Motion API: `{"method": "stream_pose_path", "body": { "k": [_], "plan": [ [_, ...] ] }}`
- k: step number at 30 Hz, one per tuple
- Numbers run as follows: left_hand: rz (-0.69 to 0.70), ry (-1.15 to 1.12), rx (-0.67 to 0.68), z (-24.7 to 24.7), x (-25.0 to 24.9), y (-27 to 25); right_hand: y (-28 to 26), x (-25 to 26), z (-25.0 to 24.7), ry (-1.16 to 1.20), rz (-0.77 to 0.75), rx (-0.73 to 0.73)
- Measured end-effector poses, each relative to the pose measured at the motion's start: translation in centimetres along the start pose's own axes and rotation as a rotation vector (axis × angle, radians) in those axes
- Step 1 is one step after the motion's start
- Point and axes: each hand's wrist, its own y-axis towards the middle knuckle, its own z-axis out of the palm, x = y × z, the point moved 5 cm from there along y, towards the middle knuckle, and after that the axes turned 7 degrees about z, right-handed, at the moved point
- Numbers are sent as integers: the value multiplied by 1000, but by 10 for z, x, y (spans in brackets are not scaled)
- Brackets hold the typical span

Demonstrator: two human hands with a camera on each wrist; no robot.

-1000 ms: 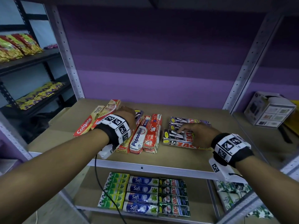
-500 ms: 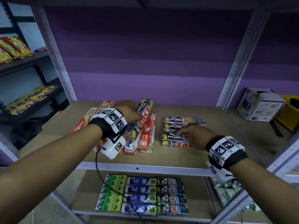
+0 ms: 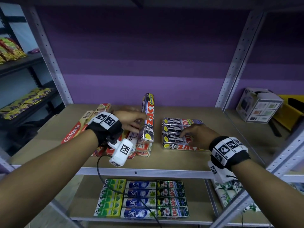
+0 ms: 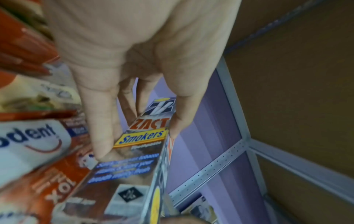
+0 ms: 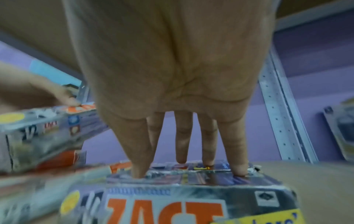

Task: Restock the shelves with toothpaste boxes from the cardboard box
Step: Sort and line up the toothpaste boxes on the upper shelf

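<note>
left hand point(image 3: 131, 123) grips "zact smokers" box point(image 3: 148, 119) | right hand point(image 3: 198, 136) flat, fingers straight on zact stack point(image 3: 178, 137)

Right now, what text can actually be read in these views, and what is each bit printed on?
"ZACT", "Smokers": box gripped by the left hand.
"ZACT": stacked boxes under the right hand.
"Colgate": red box.
"odent", partly hidden: white-and-red box.
"10X": red box.
"Safi": blue boxes, lower shelf.
"ZACT": green boxes.
Small print, green-yellow boxes: unreadable.
</note>
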Motion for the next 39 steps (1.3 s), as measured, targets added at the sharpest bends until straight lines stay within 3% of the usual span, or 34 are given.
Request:
{"method": "stream_pose_path", "body": {
  "k": [5,9,12,16,21,25,32,34,37,39],
  "plan": [
    [29,-260,67,14,2,3,-4,5,-25,509,72,-216],
    [95,-419,78,26,-2,6,-13,28,-26,1101,88,-19],
    [150,-515,101,34,-6,7,-15,38,-27,1243,61,65],
    [183,-677,58,38,-6,12,-14,39,-31,1369,65,38],
    [263,-736,79,35,-11,12,-16,33,-39,1402,50,32],
    [329,-744,4,23,-17,15,-18,23,-44,1428,60,56],
    [359,-517,0,17,-19,12,-26,6,-50,1384,81,80],
    [357,-399,1,19,-15,13,-33,3,-54,1269,46,66],
    [328,-264,-7,25,-8,13,-46,1,-58,843,26,-17],
    [316,-165,-26,30,-4,13,-49,1,-56,727,31,-75]
  ]
}}
